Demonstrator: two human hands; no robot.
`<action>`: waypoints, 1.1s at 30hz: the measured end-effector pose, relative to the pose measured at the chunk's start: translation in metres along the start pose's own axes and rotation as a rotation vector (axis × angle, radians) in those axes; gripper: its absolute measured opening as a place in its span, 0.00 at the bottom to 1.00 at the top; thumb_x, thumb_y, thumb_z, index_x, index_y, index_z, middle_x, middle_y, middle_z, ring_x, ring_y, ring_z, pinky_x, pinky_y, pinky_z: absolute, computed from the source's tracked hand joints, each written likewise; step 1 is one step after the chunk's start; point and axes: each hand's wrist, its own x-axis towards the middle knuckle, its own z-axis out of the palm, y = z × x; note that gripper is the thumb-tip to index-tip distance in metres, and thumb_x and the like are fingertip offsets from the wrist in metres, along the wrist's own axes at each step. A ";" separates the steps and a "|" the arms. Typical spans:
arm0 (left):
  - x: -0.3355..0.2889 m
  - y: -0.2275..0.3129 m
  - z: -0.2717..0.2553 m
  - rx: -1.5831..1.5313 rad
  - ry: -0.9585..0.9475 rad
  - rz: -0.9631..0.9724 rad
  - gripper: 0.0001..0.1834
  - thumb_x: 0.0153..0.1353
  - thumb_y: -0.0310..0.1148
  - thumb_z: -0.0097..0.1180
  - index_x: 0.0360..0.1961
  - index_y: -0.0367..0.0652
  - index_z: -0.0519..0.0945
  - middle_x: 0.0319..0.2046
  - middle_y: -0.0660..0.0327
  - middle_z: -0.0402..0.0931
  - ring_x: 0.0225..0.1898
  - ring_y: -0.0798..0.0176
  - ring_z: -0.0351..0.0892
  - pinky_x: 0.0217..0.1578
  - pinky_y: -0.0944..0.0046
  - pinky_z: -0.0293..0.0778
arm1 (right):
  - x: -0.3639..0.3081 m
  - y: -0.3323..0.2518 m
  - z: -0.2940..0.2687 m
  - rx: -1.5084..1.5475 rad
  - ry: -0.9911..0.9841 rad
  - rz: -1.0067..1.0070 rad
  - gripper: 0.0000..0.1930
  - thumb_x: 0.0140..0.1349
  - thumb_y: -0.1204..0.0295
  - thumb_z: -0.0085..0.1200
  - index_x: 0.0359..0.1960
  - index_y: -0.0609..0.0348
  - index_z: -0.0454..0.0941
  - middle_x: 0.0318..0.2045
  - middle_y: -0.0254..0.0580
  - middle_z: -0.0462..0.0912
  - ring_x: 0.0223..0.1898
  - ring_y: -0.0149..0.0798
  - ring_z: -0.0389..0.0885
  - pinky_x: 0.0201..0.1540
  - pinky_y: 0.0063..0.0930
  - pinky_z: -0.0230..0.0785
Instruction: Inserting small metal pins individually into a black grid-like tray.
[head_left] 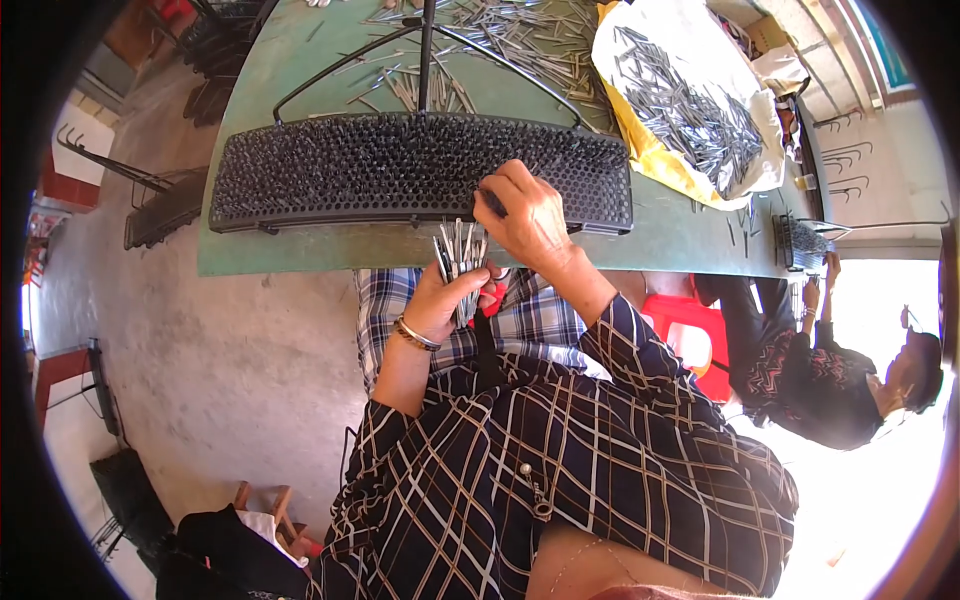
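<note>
Closest came the worker's black shirt latticed with pale lines (pixel 470 440). Just beyond, the left hand (pixel 440 300) was closed around a bundle of slim silvery rods (pixel 460 245), tips toward the long black perforated panel (pixel 330 175). That panel lay straight ahead on the green table (pixel 300 255), its long axis running left to right along the near edge. Nearer to it was the right hand (pixel 530 220), fingers bent at its near rim, right of middle; whether they pinched a rod, I couldn't tell. Bare tabletop ran between panel and near edge, while a white-and-yellow sack (pixel 640 155) crowded the panel's far right corner.
</note>
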 end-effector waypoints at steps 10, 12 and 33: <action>0.001 -0.007 0.005 -0.049 0.017 -0.070 0.10 0.58 0.29 0.57 0.39 0.35 0.77 0.29 0.58 0.78 0.27 0.68 0.78 0.27 0.70 0.75 | 0.004 0.007 -0.007 0.197 0.113 0.313 0.04 0.47 0.78 0.61 0.27 0.61 0.80 0.26 0.34 0.76 0.15 0.25 0.67 0.18 0.19 0.61; 0.002 -0.008 0.005 -0.049 0.032 -0.087 0.10 0.58 0.28 0.57 0.39 0.34 0.77 0.29 0.57 0.78 0.27 0.67 0.78 0.28 0.70 0.75 | 0.001 0.008 -0.007 0.220 0.101 0.338 0.04 0.48 0.78 0.61 0.28 0.61 0.80 0.26 0.34 0.76 0.16 0.25 0.68 0.19 0.19 0.61; 0.004 0.001 0.018 -0.024 0.049 -0.050 0.10 0.58 0.27 0.55 0.39 0.31 0.77 0.28 0.54 0.79 0.23 0.68 0.72 0.26 0.67 0.69 | 0.004 0.018 -0.020 0.065 -0.105 0.003 0.07 0.50 0.77 0.60 0.32 0.60 0.80 0.30 0.40 0.77 0.27 0.44 0.80 0.29 0.33 0.74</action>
